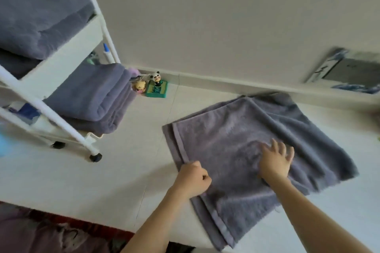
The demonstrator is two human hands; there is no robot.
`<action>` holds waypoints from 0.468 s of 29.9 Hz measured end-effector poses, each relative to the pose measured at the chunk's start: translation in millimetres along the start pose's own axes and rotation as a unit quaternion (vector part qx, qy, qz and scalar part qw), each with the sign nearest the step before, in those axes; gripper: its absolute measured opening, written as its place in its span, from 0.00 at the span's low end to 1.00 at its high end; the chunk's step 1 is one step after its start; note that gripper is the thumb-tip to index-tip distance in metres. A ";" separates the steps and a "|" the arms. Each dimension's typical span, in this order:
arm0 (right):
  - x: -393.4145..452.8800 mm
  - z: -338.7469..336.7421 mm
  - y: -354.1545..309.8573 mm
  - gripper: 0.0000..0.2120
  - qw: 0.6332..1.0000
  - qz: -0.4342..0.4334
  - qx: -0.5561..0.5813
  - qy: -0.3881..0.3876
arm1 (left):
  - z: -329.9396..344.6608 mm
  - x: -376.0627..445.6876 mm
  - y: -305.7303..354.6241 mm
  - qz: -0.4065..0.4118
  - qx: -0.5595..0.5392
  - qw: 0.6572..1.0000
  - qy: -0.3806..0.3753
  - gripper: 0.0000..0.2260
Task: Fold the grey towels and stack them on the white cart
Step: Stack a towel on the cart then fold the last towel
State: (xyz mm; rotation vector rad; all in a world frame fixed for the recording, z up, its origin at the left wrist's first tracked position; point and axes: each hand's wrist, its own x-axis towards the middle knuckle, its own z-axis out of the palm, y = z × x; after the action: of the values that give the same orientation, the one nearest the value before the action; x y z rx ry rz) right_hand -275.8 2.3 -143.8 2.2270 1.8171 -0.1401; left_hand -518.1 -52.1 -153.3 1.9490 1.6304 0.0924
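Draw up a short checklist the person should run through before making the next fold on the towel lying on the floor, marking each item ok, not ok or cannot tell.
1. Towel lies flat on the floor: ok.
2. Left hand grips the near left edge: ok.
3. Right hand presses flat on the middle, fingers spread: ok.
4. Layers line up along the left edge: not ok, a lower layer juts out.
5. White cart has room on its upper stack: cannot tell.
6. Toy figures by the wall are apart from the towel: ok.
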 end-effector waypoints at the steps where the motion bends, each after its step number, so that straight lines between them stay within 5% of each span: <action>1: -13.2 4.7 -3.3 0.25 0.999 -0.009 0.039 -0.002 | 3.6 8.9 7.7 0.020 0.014 0.999 0.020 0.12; 5: -72.7 49.2 -1.7 0.41 0.990 -0.064 0.121 -0.041 | 8.1 27.3 13.8 0.013 0.064 0.998 -0.012 0.25; 9: -71.5 66.3 56.0 0.44 0.995 -0.031 0.077 -0.048 | 14.4 39.1 41.5 0.081 0.144 0.986 -0.008 0.23; 14: -65.1 49.9 123.4 0.27 0.989 0.122 0.041 -0.073 | 34.0 42.8 92.6 0.158 0.095 0.977 -0.107 0.15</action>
State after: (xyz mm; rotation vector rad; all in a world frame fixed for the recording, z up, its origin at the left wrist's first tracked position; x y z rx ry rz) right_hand -165.0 -94.9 -158.7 2.4036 1.4768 -0.3252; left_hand -412.4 -33.0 -150.7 2.2653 1.2206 -0.1500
